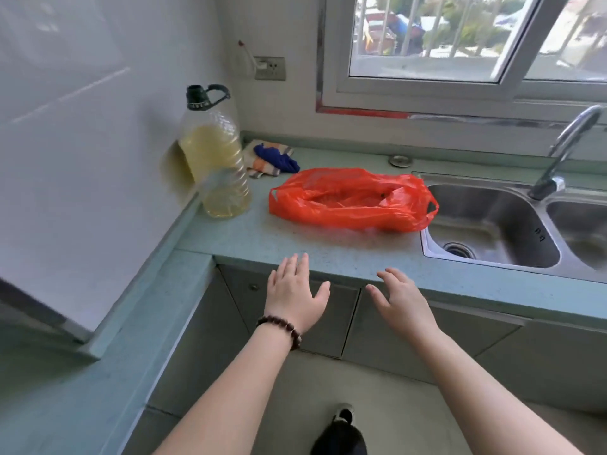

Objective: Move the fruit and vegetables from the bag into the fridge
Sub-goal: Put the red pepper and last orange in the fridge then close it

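Observation:
A red plastic bag (351, 200) lies flattened on the pale green counter (249, 238), just left of the sink. Its mouth faces up and I cannot make out what is inside. My left hand (294, 290), with a bead bracelet on the wrist, hovers at the counter's front edge with fingers spread and nothing in it. To its right, my right hand (402, 298) is also open and holds nothing, a little in front of the counter's edge. Both hands are short of the bag. A white panel (65, 159) at the left may be the fridge's side.
A large bottle of yellow oil (215, 159) stands at the counter's back left, with a striped cloth and blue rag (271, 159) behind the bag. A steel double sink (492, 224) with a tap (565, 149) fills the right. Cabinet doors (328, 316) lie below the counter.

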